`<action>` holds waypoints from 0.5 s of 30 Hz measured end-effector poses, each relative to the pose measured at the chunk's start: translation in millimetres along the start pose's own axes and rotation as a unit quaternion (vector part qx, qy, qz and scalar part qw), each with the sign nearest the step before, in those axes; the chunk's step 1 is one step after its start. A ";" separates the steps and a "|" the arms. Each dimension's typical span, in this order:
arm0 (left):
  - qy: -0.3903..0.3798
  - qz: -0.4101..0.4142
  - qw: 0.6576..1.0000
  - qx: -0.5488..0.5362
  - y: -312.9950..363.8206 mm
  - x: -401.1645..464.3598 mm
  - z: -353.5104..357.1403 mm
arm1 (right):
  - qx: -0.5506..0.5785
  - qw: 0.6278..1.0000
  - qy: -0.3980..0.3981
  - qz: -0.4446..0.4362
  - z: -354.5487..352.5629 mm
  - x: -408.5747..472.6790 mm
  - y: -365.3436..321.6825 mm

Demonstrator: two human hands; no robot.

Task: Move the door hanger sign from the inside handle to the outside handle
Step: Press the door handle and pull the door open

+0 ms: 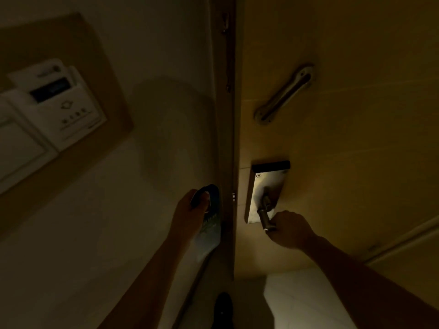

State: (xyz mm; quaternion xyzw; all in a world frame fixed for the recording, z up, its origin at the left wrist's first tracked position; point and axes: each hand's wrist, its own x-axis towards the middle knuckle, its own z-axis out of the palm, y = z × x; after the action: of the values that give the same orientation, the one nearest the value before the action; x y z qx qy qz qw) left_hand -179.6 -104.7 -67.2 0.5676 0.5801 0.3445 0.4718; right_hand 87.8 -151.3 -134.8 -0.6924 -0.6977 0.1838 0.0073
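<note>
In dim light I face a wooden door (pixel 344 115) from inside the room. My left hand (pixel 190 214) grips the dark looped top of the door hanger sign (pixel 209 231), which hangs down beside the door frame (pixel 225 138), left of the door's edge. My right hand (pixel 288 230) is closed around the end of the metal inside handle (pixel 266 213), a lever on a steel lock plate (pixel 263 193). The outside handle is hidden behind the door.
A key-card holder with a card (pixel 54 100) and light switches are mounted on a wall panel at the left. A metal security latch (pixel 283 93) sits higher on the door. My dark shoe (pixel 222 309) and a pale floor patch (pixel 304 302) show below.
</note>
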 end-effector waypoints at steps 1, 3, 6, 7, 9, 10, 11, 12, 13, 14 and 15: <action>-0.005 -0.003 1.000 0.004 -1.4 -12.4 -1.2 | -0.004 1.000 -0.005 0.007 2.6 -13.6 -0.7; -0.019 -0.002 1.000 0.010 -2.8 -33.2 -4.8 | -0.014 1.000 -0.008 0.017 6.6 -38.9 0.1; -0.052 0.003 0.999 0.013 -7.0 -56.6 -8.6 | -0.041 0.999 -0.005 0.023 14.8 -76.9 1.4; -0.059 0.007 0.998 0.020 -9.0 -61.9 -8.6 | -0.054 0.998 0.000 0.027 17.8 -89.4 1.6; -0.068 0.017 0.997 0.025 -12.0 -69.2 -7.1 | -0.071 0.997 0.005 0.035 18.9 -113.1 1.3; -0.076 0.018 0.997 0.026 -13.2 -73.3 -5.6 | -0.071 0.997 0.003 0.040 19.0 -125.5 0.2; -0.085 0.021 0.996 0.025 -15.6 -75.7 -3.9 | -0.073 0.996 -0.003 0.047 19.8 -136.2 -0.5; -0.097 0.024 0.995 0.029 -18.3 -79.5 -1.4 | -0.070 0.996 -0.011 0.062 23.2 -150.5 -0.7; -0.100 0.028 0.994 0.032 -20.1 -81.7 -0.1 | -0.068 0.995 -0.015 0.074 25.1 -159.8 -0.1; -0.110 0.034 0.993 0.037 -21.5 -83.2 2.8 | -0.071 0.993 -0.015 0.096 27.3 -173.7 0.6; -0.117 0.038 0.991 0.043 -24.3 -83.0 4.6 | -0.084 0.990 -0.013 0.109 28.5 -184.0 1.6</action>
State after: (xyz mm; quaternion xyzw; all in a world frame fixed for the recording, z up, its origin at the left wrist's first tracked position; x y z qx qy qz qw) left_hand -190.8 -189.8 -78.4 0.6452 0.5132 0.2680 0.4985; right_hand 89.4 -336.6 -116.9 -0.7604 -0.6307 0.1334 -0.0796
